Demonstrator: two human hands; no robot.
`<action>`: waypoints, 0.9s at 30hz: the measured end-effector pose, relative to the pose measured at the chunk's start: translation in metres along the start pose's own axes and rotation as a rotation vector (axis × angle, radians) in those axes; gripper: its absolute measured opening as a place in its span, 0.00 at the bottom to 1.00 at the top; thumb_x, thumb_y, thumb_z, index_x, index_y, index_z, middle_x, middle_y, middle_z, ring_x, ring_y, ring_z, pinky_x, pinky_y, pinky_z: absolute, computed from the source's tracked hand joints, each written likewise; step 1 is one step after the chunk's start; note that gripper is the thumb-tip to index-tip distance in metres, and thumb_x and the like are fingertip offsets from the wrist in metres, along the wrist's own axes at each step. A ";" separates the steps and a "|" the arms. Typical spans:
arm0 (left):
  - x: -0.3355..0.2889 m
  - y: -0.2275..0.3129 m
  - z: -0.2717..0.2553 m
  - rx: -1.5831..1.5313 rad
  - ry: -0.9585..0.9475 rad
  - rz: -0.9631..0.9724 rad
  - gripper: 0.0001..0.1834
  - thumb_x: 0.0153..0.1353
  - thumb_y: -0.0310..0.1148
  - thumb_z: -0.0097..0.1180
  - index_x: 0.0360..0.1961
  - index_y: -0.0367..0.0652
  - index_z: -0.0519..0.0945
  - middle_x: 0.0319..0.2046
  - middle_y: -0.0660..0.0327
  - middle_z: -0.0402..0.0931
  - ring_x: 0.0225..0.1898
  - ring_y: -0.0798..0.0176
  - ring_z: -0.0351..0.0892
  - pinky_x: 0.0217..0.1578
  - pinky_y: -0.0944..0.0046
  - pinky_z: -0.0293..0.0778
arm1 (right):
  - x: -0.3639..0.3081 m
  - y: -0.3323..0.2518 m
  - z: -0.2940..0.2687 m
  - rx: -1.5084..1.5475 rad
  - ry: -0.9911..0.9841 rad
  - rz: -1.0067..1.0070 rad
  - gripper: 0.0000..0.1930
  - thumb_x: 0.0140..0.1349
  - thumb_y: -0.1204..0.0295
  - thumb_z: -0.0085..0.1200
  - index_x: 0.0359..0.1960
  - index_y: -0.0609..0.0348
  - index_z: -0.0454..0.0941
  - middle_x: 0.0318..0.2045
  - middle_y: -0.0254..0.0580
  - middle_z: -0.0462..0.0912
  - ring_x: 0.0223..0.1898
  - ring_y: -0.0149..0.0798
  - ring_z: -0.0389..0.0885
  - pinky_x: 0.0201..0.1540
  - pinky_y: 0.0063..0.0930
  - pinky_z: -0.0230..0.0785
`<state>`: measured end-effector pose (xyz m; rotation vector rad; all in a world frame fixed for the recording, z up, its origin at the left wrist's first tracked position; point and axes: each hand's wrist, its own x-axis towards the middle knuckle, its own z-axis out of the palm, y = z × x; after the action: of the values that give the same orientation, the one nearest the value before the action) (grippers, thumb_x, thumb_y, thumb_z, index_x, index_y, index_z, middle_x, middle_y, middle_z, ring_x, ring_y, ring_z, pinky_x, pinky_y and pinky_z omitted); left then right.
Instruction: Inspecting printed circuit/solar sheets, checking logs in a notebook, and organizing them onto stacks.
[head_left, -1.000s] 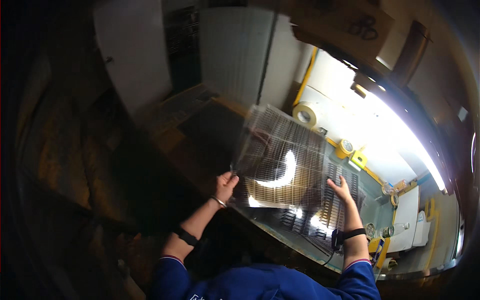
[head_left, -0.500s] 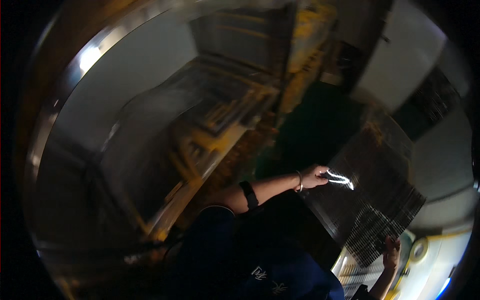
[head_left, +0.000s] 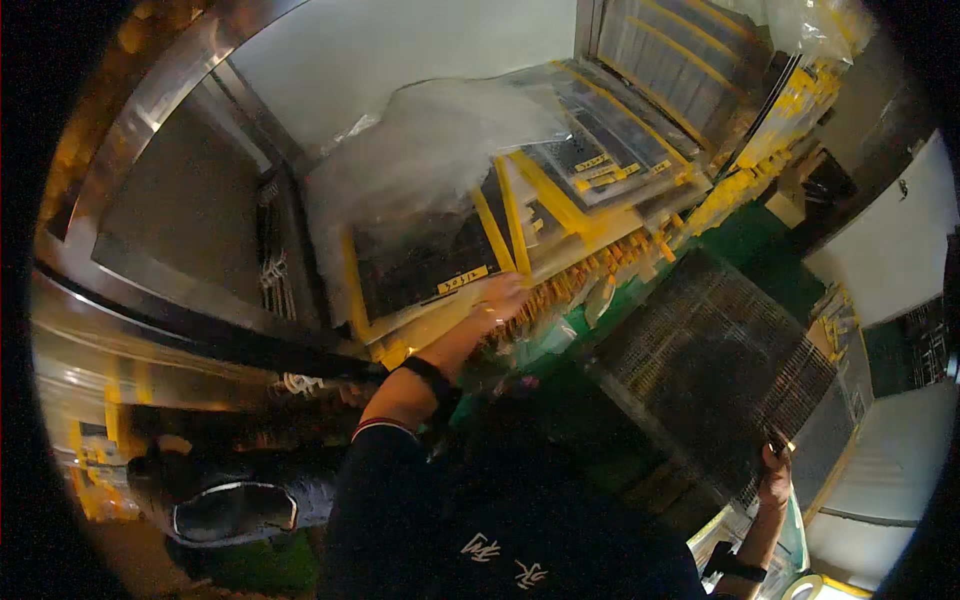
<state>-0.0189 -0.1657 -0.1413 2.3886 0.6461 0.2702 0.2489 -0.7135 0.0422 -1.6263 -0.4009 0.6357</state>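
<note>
Gridded sheet (head_left: 715, 370) is gripped at one edge by the right hand (head_left: 776, 475); the left hand (head_left: 503, 297) is outstretched beside a yellow-taped panel (head_left: 425, 250), its grasp indiscernible.

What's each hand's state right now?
Left hand: by the taped panel; can't tell if open or closed.
Right hand: closed, holding the sheet.

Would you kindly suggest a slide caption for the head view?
Right hand holding a dark gridded sheet, left hand near a yellow-taped dark panel.
</note>
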 end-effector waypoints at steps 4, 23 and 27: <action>-0.016 -0.007 -0.039 0.331 0.019 -0.292 0.27 0.43 0.39 0.55 0.48 0.46 0.68 0.52 0.52 0.61 0.55 0.53 0.59 0.53 0.57 0.58 | 0.008 -0.006 0.012 0.212 0.046 0.118 0.18 0.49 0.75 0.52 0.45 0.58 0.70 0.41 0.36 0.74 0.44 0.35 0.70 0.50 0.28 0.59; 0.082 -0.025 -0.146 0.771 -0.396 -0.195 0.21 0.37 0.33 0.59 0.38 0.46 0.74 0.49 0.54 0.64 0.46 0.50 0.68 0.41 0.50 0.69 | -0.054 0.034 0.008 0.398 0.275 0.136 0.15 0.54 0.71 0.50 0.45 0.59 0.68 0.40 0.35 0.73 0.44 0.35 0.69 0.50 0.31 0.60; 0.072 0.019 -0.173 0.643 -0.325 -0.195 0.19 0.39 0.24 0.52 0.38 0.40 0.72 0.38 0.48 0.71 0.40 0.48 0.71 0.40 0.55 0.69 | -0.062 0.063 -0.003 0.456 0.326 0.144 0.16 0.58 0.66 0.44 0.46 0.59 0.68 0.44 0.37 0.72 0.44 0.37 0.70 0.48 0.33 0.64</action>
<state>-0.0095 -0.0492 0.0064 2.8423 0.8980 -0.4721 0.1952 -0.7625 -0.0091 -1.2935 0.0988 0.5107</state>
